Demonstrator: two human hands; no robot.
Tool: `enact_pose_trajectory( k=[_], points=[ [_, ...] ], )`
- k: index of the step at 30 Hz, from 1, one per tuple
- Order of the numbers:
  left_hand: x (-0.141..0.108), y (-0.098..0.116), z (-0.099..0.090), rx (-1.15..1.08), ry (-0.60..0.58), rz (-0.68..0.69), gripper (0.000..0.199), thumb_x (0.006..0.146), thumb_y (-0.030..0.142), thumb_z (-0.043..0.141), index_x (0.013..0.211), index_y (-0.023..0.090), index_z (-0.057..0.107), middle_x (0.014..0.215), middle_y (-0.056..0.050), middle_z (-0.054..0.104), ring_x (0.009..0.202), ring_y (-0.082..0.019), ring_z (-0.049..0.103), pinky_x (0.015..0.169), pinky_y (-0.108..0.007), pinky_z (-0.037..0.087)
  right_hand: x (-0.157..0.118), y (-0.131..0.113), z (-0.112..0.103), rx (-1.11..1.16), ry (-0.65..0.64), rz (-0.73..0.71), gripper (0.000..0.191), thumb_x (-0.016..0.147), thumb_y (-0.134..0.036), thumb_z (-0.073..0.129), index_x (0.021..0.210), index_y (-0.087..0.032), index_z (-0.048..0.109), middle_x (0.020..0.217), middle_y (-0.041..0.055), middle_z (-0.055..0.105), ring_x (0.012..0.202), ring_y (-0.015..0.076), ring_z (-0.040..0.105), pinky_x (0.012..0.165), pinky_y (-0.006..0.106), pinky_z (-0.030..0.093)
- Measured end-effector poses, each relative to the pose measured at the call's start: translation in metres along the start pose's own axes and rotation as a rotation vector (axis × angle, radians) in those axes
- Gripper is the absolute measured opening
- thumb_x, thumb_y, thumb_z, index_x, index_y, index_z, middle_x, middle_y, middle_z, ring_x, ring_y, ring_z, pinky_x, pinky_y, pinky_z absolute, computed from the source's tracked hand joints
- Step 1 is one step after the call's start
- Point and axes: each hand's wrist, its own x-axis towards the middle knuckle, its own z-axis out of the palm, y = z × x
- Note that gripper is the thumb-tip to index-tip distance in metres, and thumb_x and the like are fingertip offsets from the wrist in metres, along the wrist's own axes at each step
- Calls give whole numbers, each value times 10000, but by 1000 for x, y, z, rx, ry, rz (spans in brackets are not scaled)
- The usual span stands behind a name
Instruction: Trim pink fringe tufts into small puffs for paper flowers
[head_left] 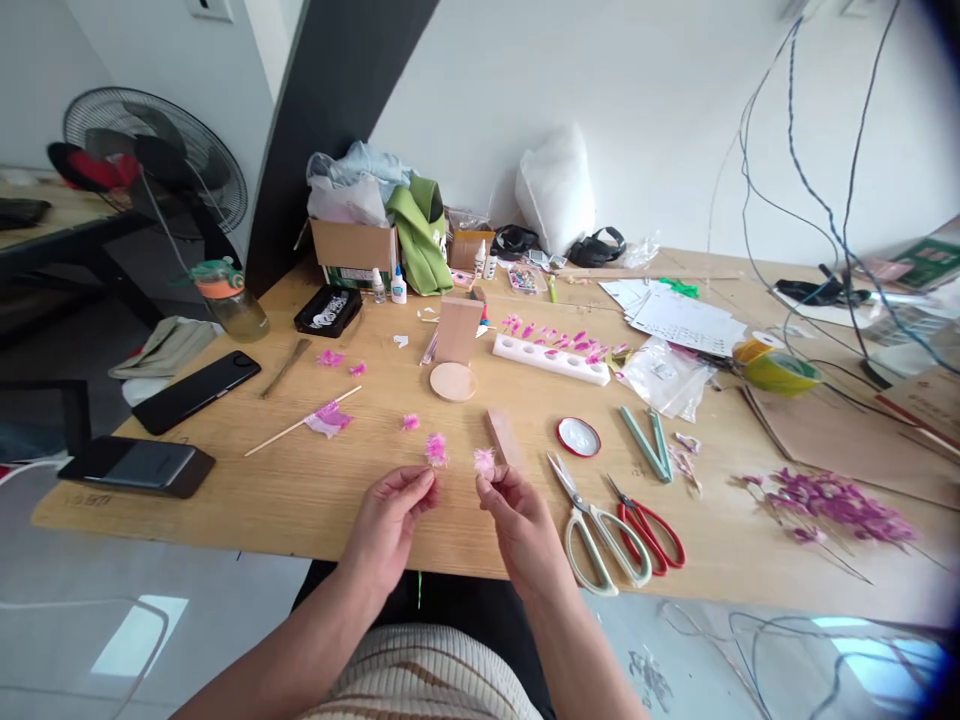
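Just past the fingertips of my left hand (390, 520) is a bright pink frilly tuft (436, 450). Thumb and fingers of that hand are pinched together, and I cannot tell whether they grip the tuft or something thinner. My right hand (525, 525) pinches a paler pink frilly tuft (484, 461) between thumb and forefinger. A smaller pink tuft (410, 423) lies on the table beyond my left hand. Behind my right hand is a flat wooden block (503, 437). White-handled scissors (592, 530) and red-handled pliers (645, 525) lie to its right.
A wooden stick with pink fringe (328, 418) lies on the left, near two phones. A round wooden disc (453, 381) and a white foam strip (551, 359) with pink petals stand further back. Green tweezers (646, 445), a round lid (578, 437) and purple flowers (840, 505) are rightward.
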Motion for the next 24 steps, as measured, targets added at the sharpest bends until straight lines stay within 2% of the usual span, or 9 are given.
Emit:
enact_pose_trajectory(
  k=[2,5,12,19,22,24],
  points=[
    [0,-6,7,-94,4,-12,231,578,250,861,745,147,738,754,-34,716,739,-124,637,755,-250,498,0,-2,16,295,30,84,266,713,-408,728,766,-200,570,752,-15,529,716,136,473,704,256,400],
    [1,-8,14,-147,-25,15,213,613,261,847,757,148,738,810,-54,732,797,-153,657,791,-272,503,1,-4,38,533,11,172,292,601,-369,816,689,-192,600,738,-15,558,722,132,499,721,252,413],
    [-3,-3,12,-160,-24,83,206,666,285,817,777,131,735,787,-64,715,743,-144,635,720,-255,500,6,1,59,673,30,173,243,576,-309,858,686,-192,676,753,-6,621,744,132,528,734,251,428],
    [0,2,10,-205,17,112,234,618,277,845,723,116,711,709,-45,663,683,-118,580,687,-238,483,1,11,72,593,27,128,234,601,-342,849,708,-199,698,743,-16,644,746,127,537,770,261,433],
    [5,11,0,-244,56,149,246,600,276,858,698,119,695,655,-12,617,621,-83,529,638,-203,460,10,2,69,383,-30,47,245,682,-386,788,839,-214,712,866,11,690,855,165,578,838,301,435],
    [8,21,-9,-264,111,186,260,578,269,871,692,124,688,625,8,587,588,-65,496,596,-178,436,31,-11,69,135,-53,-37,243,730,-397,735,883,-210,706,878,19,694,838,168,586,790,295,439]
  ],
)
